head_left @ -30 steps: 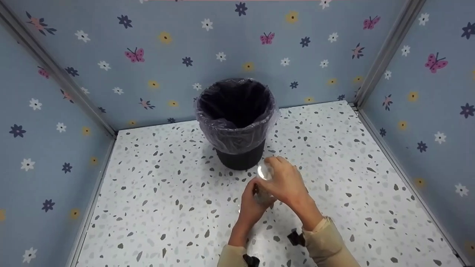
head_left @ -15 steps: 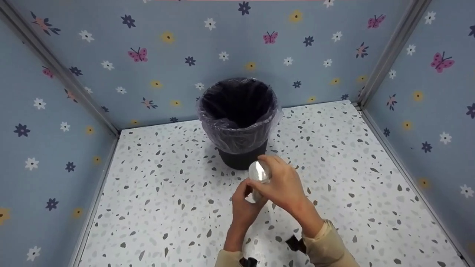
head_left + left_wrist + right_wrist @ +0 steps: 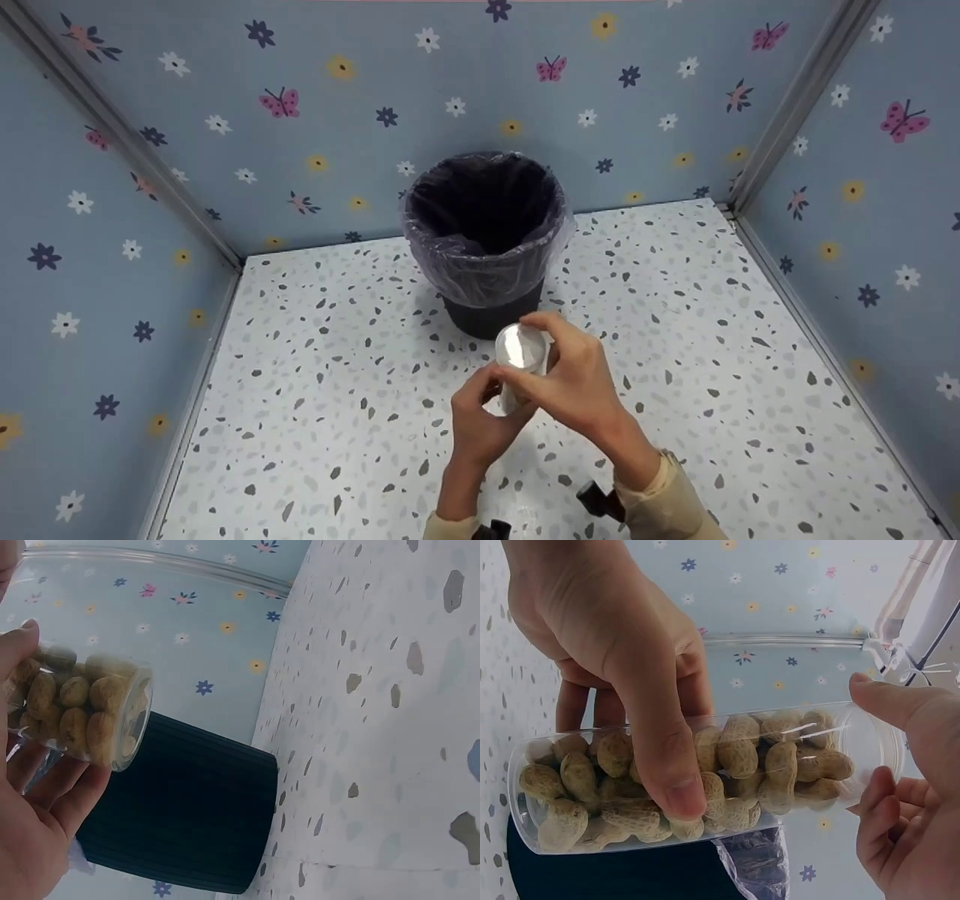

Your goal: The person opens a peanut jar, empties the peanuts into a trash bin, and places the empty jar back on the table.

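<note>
A clear cylindrical jar (image 3: 520, 349) of unshelled peanuts (image 3: 780, 772) stands upright, slightly tilted, between both hands in front of the trash bin. My left hand (image 3: 480, 424) grips the jar's body; in the right wrist view its thumb (image 3: 676, 772) lies along the side wall. My right hand (image 3: 585, 379) holds the clear round top, with thumb and fingers curled about its edge. The left wrist view shows the jar's lower end (image 3: 133, 716) with peanuts behind the plastic, and left fingers (image 3: 82, 787) under it.
Just beyond the hands stands a black trash bin (image 3: 491, 319) lined with a translucent purple bag (image 3: 487, 281), its mouth open upward. The floor (image 3: 330, 390) is speckled white. Blue flowered panels (image 3: 337, 112) with grey metal frames enclose it on three sides.
The jar has shifted slightly left and its round top now faces the head camera more fully. My left hand has moved left; the right hand keeps its hold at the top.
</note>
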Demonstrator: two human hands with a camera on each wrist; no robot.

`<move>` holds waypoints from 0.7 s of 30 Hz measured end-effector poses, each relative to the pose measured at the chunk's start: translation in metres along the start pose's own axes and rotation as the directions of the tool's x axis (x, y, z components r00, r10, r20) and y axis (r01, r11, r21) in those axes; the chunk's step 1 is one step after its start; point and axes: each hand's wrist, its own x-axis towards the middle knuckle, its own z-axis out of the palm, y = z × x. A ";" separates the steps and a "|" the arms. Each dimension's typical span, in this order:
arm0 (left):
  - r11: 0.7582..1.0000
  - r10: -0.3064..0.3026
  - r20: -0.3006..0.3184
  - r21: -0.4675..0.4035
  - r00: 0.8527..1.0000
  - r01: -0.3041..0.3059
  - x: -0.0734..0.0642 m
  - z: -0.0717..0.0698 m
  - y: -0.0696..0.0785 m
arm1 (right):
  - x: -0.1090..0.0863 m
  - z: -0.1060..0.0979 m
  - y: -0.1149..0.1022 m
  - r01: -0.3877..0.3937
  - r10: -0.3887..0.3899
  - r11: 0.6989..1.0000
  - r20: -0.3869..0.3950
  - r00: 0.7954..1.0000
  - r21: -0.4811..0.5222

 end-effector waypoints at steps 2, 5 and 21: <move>1.000 0.008 0.002 0.001 1.000 -0.008 0.001 -0.001 0.000 | 0.001 0.000 0.000 -0.003 0.003 1.000 0.001 1.000 0.026; 1.000 0.021 0.001 -0.008 1.000 -0.021 0.002 -0.002 0.000 | 0.000 0.000 0.000 0.003 -0.002 0.998 -0.003 1.000 0.060; 0.990 0.139 -0.027 -0.028 0.990 -0.140 0.005 -0.004 -0.004 | 0.009 -0.011 -0.029 0.035 -0.039 0.974 0.016 0.999 0.223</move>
